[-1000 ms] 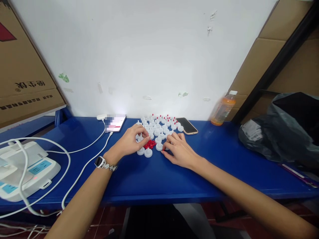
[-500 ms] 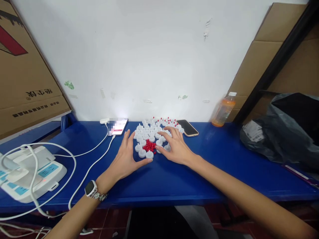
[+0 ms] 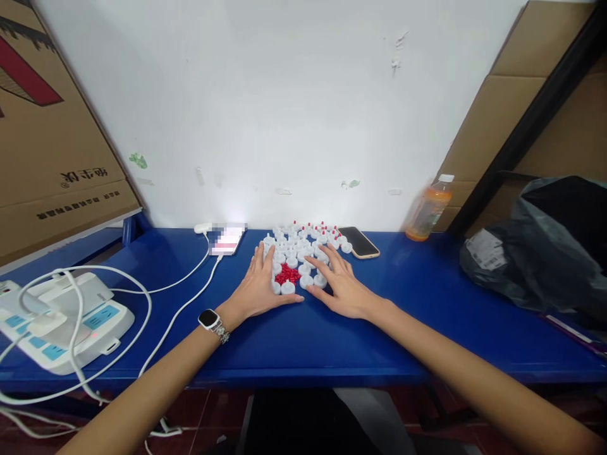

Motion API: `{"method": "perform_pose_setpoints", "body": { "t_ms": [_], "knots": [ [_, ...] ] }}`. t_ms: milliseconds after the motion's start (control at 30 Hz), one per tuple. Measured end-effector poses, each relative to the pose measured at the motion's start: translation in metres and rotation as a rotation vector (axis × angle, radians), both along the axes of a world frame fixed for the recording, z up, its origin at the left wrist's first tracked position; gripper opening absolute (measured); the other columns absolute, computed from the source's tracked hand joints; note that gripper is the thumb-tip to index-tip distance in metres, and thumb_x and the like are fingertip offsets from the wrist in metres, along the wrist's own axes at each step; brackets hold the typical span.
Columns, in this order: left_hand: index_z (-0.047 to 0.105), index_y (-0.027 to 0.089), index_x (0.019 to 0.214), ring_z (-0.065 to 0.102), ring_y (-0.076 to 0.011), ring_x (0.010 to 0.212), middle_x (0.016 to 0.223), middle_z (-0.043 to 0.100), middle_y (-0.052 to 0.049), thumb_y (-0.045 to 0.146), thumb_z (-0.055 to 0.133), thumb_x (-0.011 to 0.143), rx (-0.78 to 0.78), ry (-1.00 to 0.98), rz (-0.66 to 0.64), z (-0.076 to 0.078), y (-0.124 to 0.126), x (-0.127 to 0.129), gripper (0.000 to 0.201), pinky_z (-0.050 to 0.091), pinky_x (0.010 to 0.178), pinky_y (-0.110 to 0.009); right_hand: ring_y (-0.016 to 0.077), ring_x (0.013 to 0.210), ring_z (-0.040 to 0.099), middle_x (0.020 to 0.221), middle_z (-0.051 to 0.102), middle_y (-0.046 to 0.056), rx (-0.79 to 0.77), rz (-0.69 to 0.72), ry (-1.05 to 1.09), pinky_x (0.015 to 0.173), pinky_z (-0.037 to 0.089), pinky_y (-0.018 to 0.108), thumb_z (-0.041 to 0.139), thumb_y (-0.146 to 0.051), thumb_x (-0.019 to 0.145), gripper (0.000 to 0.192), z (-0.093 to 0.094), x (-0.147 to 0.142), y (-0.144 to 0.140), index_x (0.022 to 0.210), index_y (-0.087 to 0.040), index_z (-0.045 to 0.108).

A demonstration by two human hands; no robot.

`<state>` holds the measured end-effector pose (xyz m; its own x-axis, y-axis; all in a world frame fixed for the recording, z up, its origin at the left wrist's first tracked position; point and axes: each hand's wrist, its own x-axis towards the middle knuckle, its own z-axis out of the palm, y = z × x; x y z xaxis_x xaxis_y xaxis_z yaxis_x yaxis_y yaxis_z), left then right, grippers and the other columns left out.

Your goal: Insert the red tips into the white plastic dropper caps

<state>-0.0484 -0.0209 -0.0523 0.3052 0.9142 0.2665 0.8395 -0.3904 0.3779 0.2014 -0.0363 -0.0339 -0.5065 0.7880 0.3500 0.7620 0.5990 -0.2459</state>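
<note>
Closer-drawn hands (image 3: pixel 303 287) flanking caps (image 3: pixel 296 253)

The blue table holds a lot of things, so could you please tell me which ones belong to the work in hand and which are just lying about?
In hand:
left hand and right hand, open, cupped around the parts
white caps
red pieces

Lying about:
two phones
orange bottle
power strip
black bag
cardboard boxes
</note>
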Motion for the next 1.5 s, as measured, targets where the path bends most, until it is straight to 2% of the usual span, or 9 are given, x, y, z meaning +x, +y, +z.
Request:
{"method": "perform_pose_setpoints", "body": {
  "t_ms": [133,267,533,700,800,900,1033,1200,1500],
  "knots": [
    [0.002,0.016,0.157,-0.004,-0.0403,0.152,0.164,-0.006,-0.023,0.085,0.063,0.061,0.037,0.007,-0.009,-0.001,-0.001,0.0,0.134,0.019,0.12,-0.059,0.0321,0.123,0.042,0.126,0.047,0.016,0.2,0.032,0.013,0.101,0.036,0.05,0.059,-0.046,0.089,0.036,0.005,0.009,-0.009,0.116,-0.022,0.062],
    [0.005,0.018,0.157,0.0,-0.041,0.152,0.165,-0.001,-0.021,0.083,0.065,0.062,0.079,-0.004,-0.016,-0.004,0.0,-0.001,0.13,0.019,0.12,-0.059,0.025,0.098,0.048,0.102,0.052,0.009,0.236,0.052,-0.055,0.086,0.037,0.041,0.061,-0.042,0.091,0.023,0.007,0.01,-0.015,0.1,-0.022,0.068],
    [0.007,0.016,0.157,0.0,-0.0405,0.152,0.165,0.001,-0.022,0.086,0.061,0.062,0.064,0.041,0.009,-0.004,0.0,-0.001,0.13,0.018,0.12,-0.06,0.0217,0.096,0.049,0.095,0.058,0.007,0.203,0.096,-0.047,0.083,0.033,0.038,0.058,-0.033,0.096,0.017,0.0,0.007,-0.012,0.096,-0.021,0.071],
    [0.009,0.016,0.157,0.001,-0.0403,0.152,0.165,0.002,-0.022,0.085,0.061,0.063,0.065,0.047,0.009,-0.005,0.0,-0.001,0.128,0.018,0.12,-0.06,0.0209,0.095,0.052,0.092,0.06,0.006,0.198,0.065,0.089,0.086,0.034,0.039,0.057,-0.036,0.096,0.02,0.01,-0.013,-0.002,0.096,-0.022,0.072],
    [0.009,0.017,0.156,0.001,-0.0403,0.152,0.164,0.002,-0.023,0.084,0.062,0.064,0.083,0.036,0.006,-0.004,-0.001,0.0,0.127,0.017,0.12,-0.061,0.0233,0.102,0.052,0.101,0.061,0.007,0.19,0.033,0.119,0.091,0.036,0.042,0.059,-0.042,0.094,0.023,0.017,-0.026,0.006,0.103,-0.024,0.071],
    [0.006,0.017,0.157,0.0,-0.0424,0.151,0.164,-0.003,-0.024,0.084,0.064,0.061,0.08,0.011,0.015,-0.003,0.0,0.0,0.13,0.016,0.119,-0.062,0.0285,0.121,0.047,0.126,0.054,0.013,0.166,-0.009,0.142,0.101,0.036,0.047,0.06,-0.048,0.091,0.042,0.014,-0.024,0.009,0.125,-0.025,0.063],
    [-0.003,0.018,0.157,-0.002,-0.0469,0.149,0.162,-0.016,-0.026,0.083,0.071,0.052,0.027,-0.042,0.033,-0.001,0.003,0.001,0.144,0.018,0.118,-0.064,0.0357,0.148,0.018,0.159,0.022,0.017,0.031,-0.02,0.059,0.113,0.029,0.057,0.052,-0.056,0.092,0.07,0.002,-0.004,0.006,0.152,-0.025,0.033],
    [-0.006,0.019,0.157,0.0,-0.0476,0.149,0.161,-0.018,-0.026,0.081,0.074,0.051,-0.027,-0.083,0.027,0.001,0.007,0.003,0.147,0.022,0.117,-0.063,0.0326,0.153,-0.005,0.167,0.001,0.009,-0.147,0.089,-0.037,0.119,0.018,0.058,0.031,-0.055,0.101,0.063,-0.005,0.001,0.007,0.157,-0.031,0.019],
    [0.001,0.013,0.157,0.002,-0.0458,0.15,0.161,-0.017,-0.027,0.082,0.07,0.055,-0.023,-0.079,0.029,0.0,0.016,0.012,0.141,0.022,0.119,-0.059,0.0295,0.152,-0.011,0.167,0.0,0.009,-0.162,0.112,-0.043,0.122,0.013,0.056,0.027,-0.049,0.103,0.06,-0.006,-0.005,0.011,0.158,-0.029,0.016]
  ]
}}
